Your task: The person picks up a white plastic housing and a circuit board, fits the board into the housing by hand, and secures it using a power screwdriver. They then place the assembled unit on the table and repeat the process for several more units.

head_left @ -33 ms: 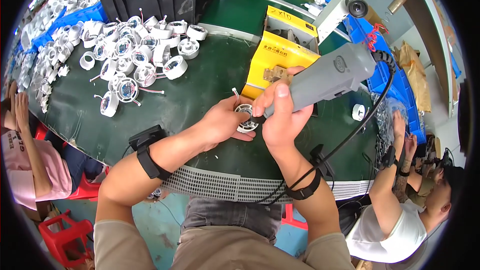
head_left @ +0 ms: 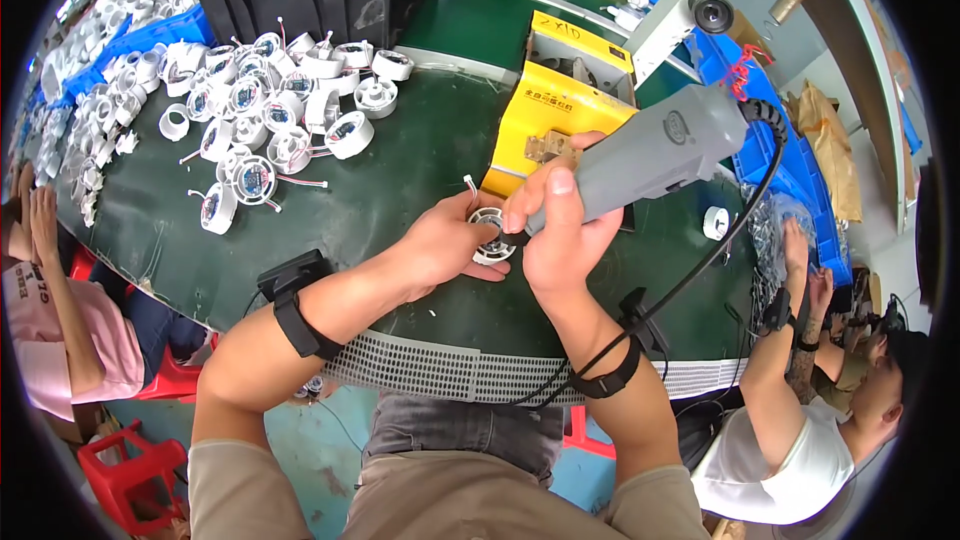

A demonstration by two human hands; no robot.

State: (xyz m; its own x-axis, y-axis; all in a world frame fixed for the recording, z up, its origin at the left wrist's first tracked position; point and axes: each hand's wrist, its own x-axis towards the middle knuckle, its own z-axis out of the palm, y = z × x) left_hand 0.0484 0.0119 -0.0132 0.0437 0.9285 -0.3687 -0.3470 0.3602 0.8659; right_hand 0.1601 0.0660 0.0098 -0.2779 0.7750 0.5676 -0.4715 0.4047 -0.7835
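Note:
A grey electric screwdriver (head_left: 645,162) lies slanted in my right hand (head_left: 562,235), whose fingers wrap round its front end. Its dark tip end meets a small round white plastic housing (head_left: 491,253) on the green work surface. My left hand (head_left: 440,242) closes on that housing from the left, its thumb and fingers at the rim. A thin wire with a white connector sticks up beside the left fingers. The screw, if there is one, is hidden under the tip. Right behind both hands stands a yellow box-shaped machine (head_left: 545,105) with a metal bracket on its front.
Many white round housings with wires (head_left: 250,120) are heaped at the left, before a black crate (head_left: 310,0). One white part (head_left: 716,223) lies to the right. The screwdriver's black cable (head_left: 735,240) loops past my right forearm. A co-worker's hands (head_left: 800,260) are near a blue bin (head_left: 820,210).

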